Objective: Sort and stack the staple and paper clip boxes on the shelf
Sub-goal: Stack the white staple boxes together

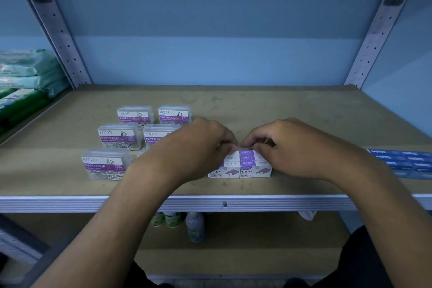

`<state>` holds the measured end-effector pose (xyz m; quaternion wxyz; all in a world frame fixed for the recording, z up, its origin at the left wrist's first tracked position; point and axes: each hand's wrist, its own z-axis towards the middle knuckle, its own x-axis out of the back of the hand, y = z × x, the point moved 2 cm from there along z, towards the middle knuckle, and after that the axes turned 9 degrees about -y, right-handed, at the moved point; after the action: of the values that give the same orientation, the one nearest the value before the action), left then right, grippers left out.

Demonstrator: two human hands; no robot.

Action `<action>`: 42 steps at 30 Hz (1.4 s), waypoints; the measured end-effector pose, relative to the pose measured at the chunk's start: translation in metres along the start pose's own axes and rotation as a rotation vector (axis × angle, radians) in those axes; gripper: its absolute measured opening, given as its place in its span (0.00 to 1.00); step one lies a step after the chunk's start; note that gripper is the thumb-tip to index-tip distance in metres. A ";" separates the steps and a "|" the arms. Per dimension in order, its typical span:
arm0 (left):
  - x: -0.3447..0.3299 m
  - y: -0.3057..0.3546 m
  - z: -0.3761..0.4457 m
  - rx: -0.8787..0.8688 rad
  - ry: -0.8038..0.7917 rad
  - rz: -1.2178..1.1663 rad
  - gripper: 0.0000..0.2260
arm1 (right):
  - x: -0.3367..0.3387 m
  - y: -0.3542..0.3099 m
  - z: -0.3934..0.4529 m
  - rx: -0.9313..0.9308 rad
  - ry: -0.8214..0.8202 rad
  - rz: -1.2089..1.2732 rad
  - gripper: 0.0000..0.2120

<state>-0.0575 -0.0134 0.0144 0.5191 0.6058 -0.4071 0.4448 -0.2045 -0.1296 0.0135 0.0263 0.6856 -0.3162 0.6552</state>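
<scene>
Place: a stockroom or shop storage area, by the look of it.
Racking: slotted metal uprights (60,30) with rows of holes, carrying a bare board shelf (257,105) with a metal front edge.
Stock: many alike retail packs, clear paper clip boxes (120,135) at left, purple-and-white staple boxes (240,168) near the middle, blue boxes (406,162) at far right.
Neighbouring goods: green wrapped packs (25,77) stacked on the left bay; small bottles (195,225) on the shelf below.
Wall: plain blue.
</scene>
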 end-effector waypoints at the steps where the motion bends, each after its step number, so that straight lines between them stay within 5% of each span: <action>1: 0.002 -0.002 -0.002 -0.004 0.014 -0.023 0.11 | 0.001 0.000 -0.002 0.016 -0.016 0.038 0.12; 7: 0.001 -0.004 -0.011 -0.020 -0.062 -0.060 0.24 | 0.002 -0.006 -0.007 0.032 -0.102 -0.045 0.31; 17: -0.002 -0.002 -0.003 -0.037 -0.041 -0.038 0.16 | -0.007 -0.010 0.002 -0.031 -0.075 -0.147 0.17; 26: -0.004 -0.006 -0.002 -0.072 -0.012 -0.052 0.17 | -0.007 -0.011 0.003 -0.033 -0.078 -0.162 0.18; 33: 0.007 -0.021 -0.014 -0.070 0.109 -0.108 0.19 | 0.003 -0.013 0.004 0.039 -0.032 -0.008 0.28; 42: 0.033 -0.071 -0.050 0.060 0.328 -0.070 0.15 | 0.002 -0.041 0.029 0.149 0.125 0.086 0.20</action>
<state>0.0131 0.0447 0.0309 0.5753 0.5541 -0.2823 0.5313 -0.1594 -0.1108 0.0267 -0.0332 0.6294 -0.2934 0.7188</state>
